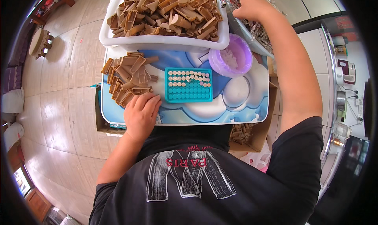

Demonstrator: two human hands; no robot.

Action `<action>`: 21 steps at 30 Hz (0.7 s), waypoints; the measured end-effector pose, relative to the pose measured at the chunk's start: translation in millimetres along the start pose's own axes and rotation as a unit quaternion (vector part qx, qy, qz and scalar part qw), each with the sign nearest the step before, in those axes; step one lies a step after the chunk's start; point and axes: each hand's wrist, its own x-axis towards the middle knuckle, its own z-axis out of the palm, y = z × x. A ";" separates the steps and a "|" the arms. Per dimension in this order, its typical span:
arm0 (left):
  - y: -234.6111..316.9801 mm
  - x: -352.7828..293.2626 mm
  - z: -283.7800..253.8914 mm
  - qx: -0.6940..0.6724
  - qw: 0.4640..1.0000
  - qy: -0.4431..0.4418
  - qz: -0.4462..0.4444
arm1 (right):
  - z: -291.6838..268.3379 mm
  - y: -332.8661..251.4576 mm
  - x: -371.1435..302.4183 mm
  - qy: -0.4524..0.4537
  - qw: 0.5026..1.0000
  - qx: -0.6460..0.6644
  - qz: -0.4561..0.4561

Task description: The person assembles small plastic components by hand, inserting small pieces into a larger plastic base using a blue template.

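Note:
My left hand (142, 112) lies at the table's near edge, beside a small pile of brown plastic pieces (128, 73). Its fingers are bent and pressed together; whatever they hold, if anything, is hidden under them. At the upper right my right hand (249, 4) is stretched out over a large tub (256, 47), thumb and fingers apart, nothing seen in it. A teal tray (189, 95) with rows of round pockets sits mid-table. Pale round discs (189, 73) fill its upper rows; the lower pockets show bare teal.
A white bin (165, 41) heaped with brown plastic pieces stands at the far side. Right of the tray is a purple tub (240, 69) with whitish bits inside. Below the table's right side, a cardboard box (256, 140) holds more brown pieces. A stool (39, 43) stands far left.

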 end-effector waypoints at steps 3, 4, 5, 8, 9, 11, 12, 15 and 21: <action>0.9 1.5 0.2 -0.003 1.000 0.003 0.003 | 11.5 24.4 14.2 -0.028 0.998 0.048 0.011; 1.0 1.8 0.4 -0.005 1.000 0.004 0.005 | 19.9 47.3 12.0 0.046 0.973 0.153 -0.164; 1.0 2.4 1.3 -0.008 1.000 0.003 0.006 | 24.0 61.0 13.3 0.117 0.902 0.251 -0.332; 1.8 3.1 1.1 -0.007 1.000 -0.001 0.002 | 17.4 36.1 41.1 0.022 0.996 0.006 -0.088; 1.3 1.5 -0.3 -0.004 1.000 -0.002 -0.004 | 7.9 22.1 41.2 0.022 0.996 0.008 -0.092; -0.4 -1.3 -0.1 -0.003 1.000 -0.002 -0.007 | -13.7 1.4 31.8 -0.080 0.993 0.008 -0.090; -0.6 -0.9 0.0 -0.004 1.000 -0.002 -0.007 | -12.1 2.0 35.5 -0.100 0.991 0.012 -0.089; 1.0 3.3 0.6 -0.017 1.000 0.000 0.003 | 30.9 71.9 46.5 0.140 0.890 0.216 -0.376; 0.8 3.1 -0.1 -0.010 1.000 -0.005 -0.001 | 35.3 128.2 72.6 0.136 0.958 0.250 -0.036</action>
